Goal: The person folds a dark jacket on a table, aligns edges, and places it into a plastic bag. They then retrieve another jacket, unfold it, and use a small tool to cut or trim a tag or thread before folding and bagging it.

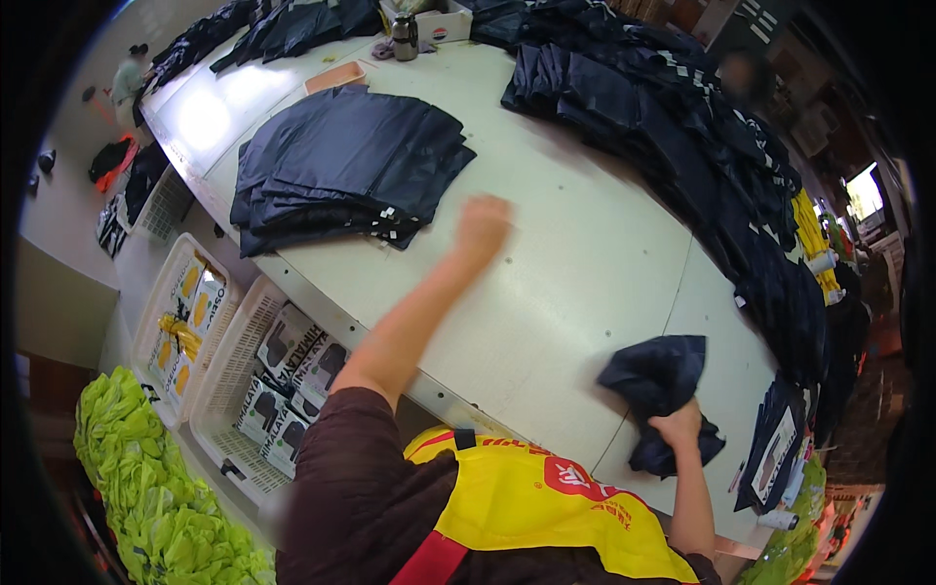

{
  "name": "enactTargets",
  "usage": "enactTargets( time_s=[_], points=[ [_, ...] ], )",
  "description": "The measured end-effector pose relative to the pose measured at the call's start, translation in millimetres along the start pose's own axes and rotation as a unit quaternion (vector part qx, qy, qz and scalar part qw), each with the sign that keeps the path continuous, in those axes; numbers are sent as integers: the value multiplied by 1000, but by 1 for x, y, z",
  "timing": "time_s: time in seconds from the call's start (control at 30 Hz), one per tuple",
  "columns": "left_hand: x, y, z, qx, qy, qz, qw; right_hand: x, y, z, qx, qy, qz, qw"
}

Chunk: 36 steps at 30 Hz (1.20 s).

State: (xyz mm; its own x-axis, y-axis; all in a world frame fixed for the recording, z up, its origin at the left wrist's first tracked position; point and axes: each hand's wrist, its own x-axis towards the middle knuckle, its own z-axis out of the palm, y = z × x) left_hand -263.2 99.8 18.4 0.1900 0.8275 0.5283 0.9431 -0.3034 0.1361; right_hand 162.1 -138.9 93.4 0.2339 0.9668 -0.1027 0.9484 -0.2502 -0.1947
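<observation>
My left hand (484, 226) is stretched out over the white table (575, 263), blurred, fingers curled with nothing visible in it, just right of a stack of folded dark navy garments (346, 171). My right hand (680, 425) grips a crumpled dark navy garment (660, 380) lying on the table near its front edge. A long heap of similar dark garments (673, 127) runs along the table's far right side.
White plastic baskets (234, 390) with packaged items stand on the floor at the left, beside a pile of bright green-yellow cloth (146, 478). A flask (404, 37) and a box sit at the table's far end. Another person (127, 80) crouches far left.
</observation>
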Motion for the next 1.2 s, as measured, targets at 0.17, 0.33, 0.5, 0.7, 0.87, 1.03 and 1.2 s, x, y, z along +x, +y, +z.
enactTargets(
  time_s=[0.17,0.33,0.5,0.7,0.87,1.03,1.2],
  points=[
    [-11,-123,-16,246,-14,-132,960,1,116,-10,81,38,218,972],
    [-13,-98,-39,222,-68,-121,965,-12,200,-8,134,51,243,959],
    [-68,83,-35,78,-98,21,992,-26,255,6,175,66,165,968],
    [-159,280,-31,-278,-255,29,925,-21,226,-24,94,-61,175,978],
    [-153,277,-17,-390,-108,25,914,-29,217,-34,86,-14,114,990],
    [-140,251,-12,-301,-209,95,926,-33,214,-37,87,-23,143,986],
    [-137,242,-21,-316,-241,226,889,-36,219,-37,104,-8,146,984]
  ],
)
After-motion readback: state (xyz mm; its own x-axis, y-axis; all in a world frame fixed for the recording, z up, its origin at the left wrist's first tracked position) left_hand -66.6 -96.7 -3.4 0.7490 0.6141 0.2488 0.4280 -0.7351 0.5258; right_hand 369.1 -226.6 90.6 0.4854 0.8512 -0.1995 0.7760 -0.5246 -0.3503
